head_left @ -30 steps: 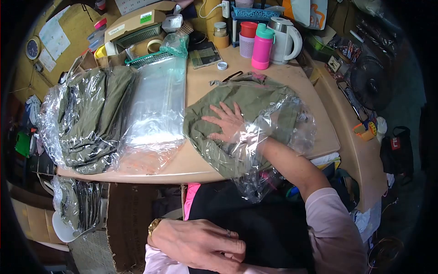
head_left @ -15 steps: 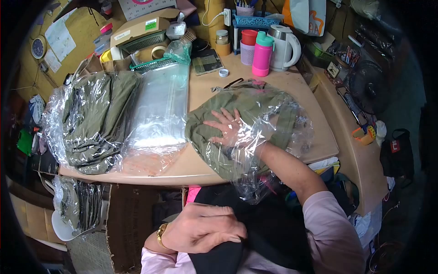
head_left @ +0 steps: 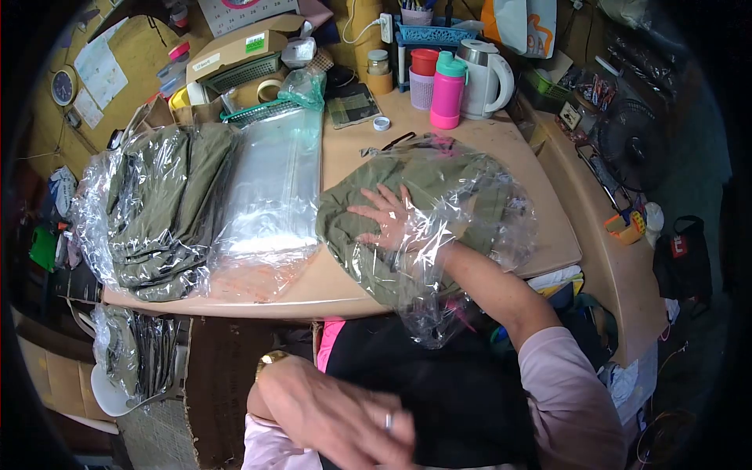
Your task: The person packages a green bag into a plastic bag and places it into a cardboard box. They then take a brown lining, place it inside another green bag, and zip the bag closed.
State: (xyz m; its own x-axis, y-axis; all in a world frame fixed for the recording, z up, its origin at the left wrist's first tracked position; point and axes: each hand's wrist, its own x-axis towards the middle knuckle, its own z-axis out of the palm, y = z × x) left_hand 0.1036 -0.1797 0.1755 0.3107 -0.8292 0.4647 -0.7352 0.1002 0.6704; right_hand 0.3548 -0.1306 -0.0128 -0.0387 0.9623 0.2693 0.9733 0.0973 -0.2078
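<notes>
My right hand (head_left: 385,222) lies flat with its fingers spread on an olive-green garment (head_left: 352,196). A crinkled clear plastic bag (head_left: 501,211) surrounds the garment and covers my wrist; its near end hangs over the table edge. Low in front of my lap is my left hand (head_left: 337,407), smeared by motion, with a ring and a gold-coloured band at the wrist. Its fingertips are not clear, and I see nothing in it. To the left rests a bundle of bagged olive garments (head_left: 168,207), beside a stack of clear plastic bags (head_left: 274,188).
Along the back of the table (head_left: 345,286) stand a pink bottle (head_left: 445,98), an electric kettle (head_left: 478,78), a red cup (head_left: 424,61) and an open carton (head_left: 243,51). More bagged items (head_left: 141,352) sit low at left. A fan (head_left: 630,141) is at right.
My left hand has moved down and turned from a closed shape to fingers pointing lower right, now blurred. My right hand stays on the garment.
</notes>
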